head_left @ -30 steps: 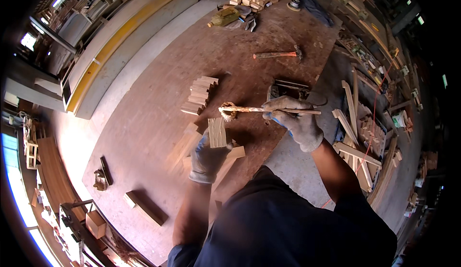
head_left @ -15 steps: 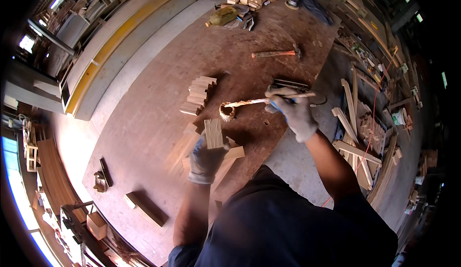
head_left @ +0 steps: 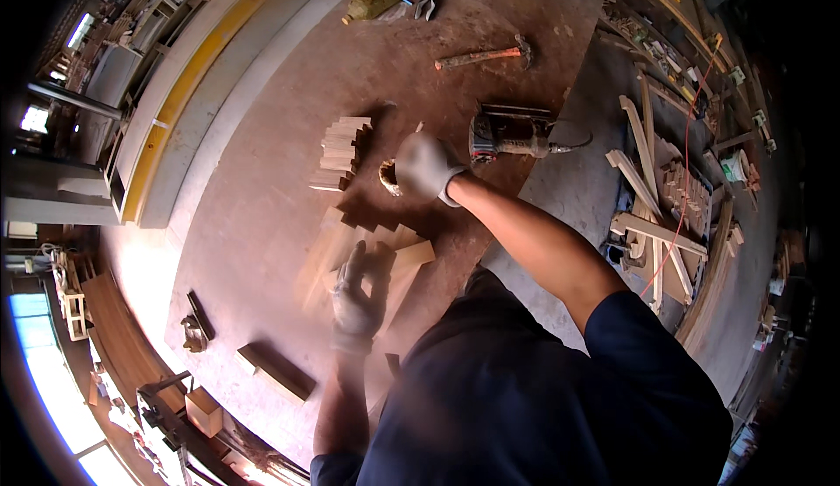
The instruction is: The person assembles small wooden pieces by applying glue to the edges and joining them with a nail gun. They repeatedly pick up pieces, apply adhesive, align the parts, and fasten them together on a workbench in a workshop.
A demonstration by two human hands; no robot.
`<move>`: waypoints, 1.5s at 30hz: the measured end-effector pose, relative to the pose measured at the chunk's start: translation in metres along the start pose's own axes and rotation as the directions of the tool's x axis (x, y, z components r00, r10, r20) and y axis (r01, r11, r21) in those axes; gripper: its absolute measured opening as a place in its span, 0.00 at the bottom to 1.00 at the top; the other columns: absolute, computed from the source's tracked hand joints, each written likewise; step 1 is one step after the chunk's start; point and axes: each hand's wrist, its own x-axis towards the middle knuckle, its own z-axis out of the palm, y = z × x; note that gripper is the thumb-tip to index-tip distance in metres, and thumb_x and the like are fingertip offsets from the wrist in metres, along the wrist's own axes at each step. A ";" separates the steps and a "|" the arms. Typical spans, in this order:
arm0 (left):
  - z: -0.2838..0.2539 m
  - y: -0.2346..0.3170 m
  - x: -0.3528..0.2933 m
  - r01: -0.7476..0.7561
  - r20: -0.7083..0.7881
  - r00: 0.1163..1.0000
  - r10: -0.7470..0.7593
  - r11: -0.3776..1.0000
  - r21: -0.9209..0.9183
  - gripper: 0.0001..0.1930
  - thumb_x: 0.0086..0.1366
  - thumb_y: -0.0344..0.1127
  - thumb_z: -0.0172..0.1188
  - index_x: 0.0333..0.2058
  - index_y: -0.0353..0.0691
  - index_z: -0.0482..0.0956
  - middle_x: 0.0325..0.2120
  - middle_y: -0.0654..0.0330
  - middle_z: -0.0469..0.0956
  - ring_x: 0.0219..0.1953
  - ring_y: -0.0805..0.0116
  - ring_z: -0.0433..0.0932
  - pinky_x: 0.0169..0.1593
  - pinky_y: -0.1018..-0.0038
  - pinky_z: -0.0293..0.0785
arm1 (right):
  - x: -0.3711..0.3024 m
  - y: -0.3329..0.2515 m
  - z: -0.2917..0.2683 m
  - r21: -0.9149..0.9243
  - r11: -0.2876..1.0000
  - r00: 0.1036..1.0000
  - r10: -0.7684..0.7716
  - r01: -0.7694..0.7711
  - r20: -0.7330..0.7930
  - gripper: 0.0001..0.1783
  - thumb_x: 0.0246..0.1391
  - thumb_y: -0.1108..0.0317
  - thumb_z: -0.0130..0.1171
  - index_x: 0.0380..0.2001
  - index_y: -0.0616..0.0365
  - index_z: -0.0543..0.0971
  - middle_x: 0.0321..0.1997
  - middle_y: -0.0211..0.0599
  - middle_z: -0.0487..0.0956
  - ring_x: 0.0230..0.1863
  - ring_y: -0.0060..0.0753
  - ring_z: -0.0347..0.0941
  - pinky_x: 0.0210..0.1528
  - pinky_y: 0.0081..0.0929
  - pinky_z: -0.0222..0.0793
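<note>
- Right hand, grey glove, raised over the bench; fingers curled shut around a thin stick, of which only the tip shows above the knuckles.
- A small curled, tan piece sits at the left edge of that fist, touching it; cannot tell what it is.
- Left hand, gloved, blurred. It lies on or just over flat wood blocks near the bench's front edge; fingers look loosely spread, but whether it grips a block cannot be told.
- Stack of short wood pieces stands on the bench just left of the right hand, apart from it.
- Power tool with cord lies just right of the right hand, near the bench edge.
- Hammer lies farther back, well apart from both hands.
- Dark block and a small dark metal tool near the front left of the bench.
- Loose timber offcuts on the floor to the right.
</note>
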 end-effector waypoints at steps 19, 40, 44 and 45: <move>0.025 -0.019 0.007 -0.190 0.250 0.961 0.116 0.935 0.301 0.38 0.59 0.25 0.65 0.69 0.37 0.65 0.54 0.44 0.77 0.54 0.40 0.75 0.59 0.49 0.72 | -0.170 -0.043 -0.011 0.081 0.992 0.970 0.072 -0.094 0.234 0.31 0.48 0.65 0.73 0.57 0.51 0.79 0.53 0.41 0.80 0.56 0.50 0.78 0.58 0.44 0.76; 0.055 -0.024 0.023 -0.213 0.357 0.928 0.109 0.940 0.268 0.33 0.59 0.23 0.63 0.66 0.39 0.70 0.55 0.45 0.76 0.53 0.39 0.76 0.58 0.48 0.73 | -0.230 -0.002 -0.011 -0.126 0.978 0.979 -0.148 0.166 0.139 0.29 0.48 0.64 0.71 0.56 0.57 0.79 0.69 0.48 0.70 0.70 0.54 0.65 0.73 0.51 0.60; 0.055 -0.021 0.024 -0.213 0.369 0.923 0.104 0.939 0.270 0.34 0.59 0.23 0.63 0.66 0.39 0.70 0.55 0.45 0.76 0.53 0.39 0.75 0.57 0.48 0.73 | -0.229 -0.002 -0.012 -0.140 0.974 0.977 -0.155 0.176 0.148 0.29 0.48 0.64 0.70 0.55 0.57 0.79 0.69 0.48 0.70 0.71 0.54 0.64 0.73 0.51 0.60; 0.055 -0.021 0.024 -0.216 0.370 0.923 0.106 0.939 0.269 0.34 0.59 0.23 0.63 0.66 0.39 0.69 0.55 0.45 0.76 0.53 0.39 0.75 0.57 0.48 0.73 | -0.230 -0.002 -0.012 -0.143 0.974 0.977 -0.151 0.173 0.151 0.29 0.48 0.64 0.70 0.55 0.56 0.79 0.69 0.48 0.70 0.71 0.53 0.64 0.73 0.51 0.60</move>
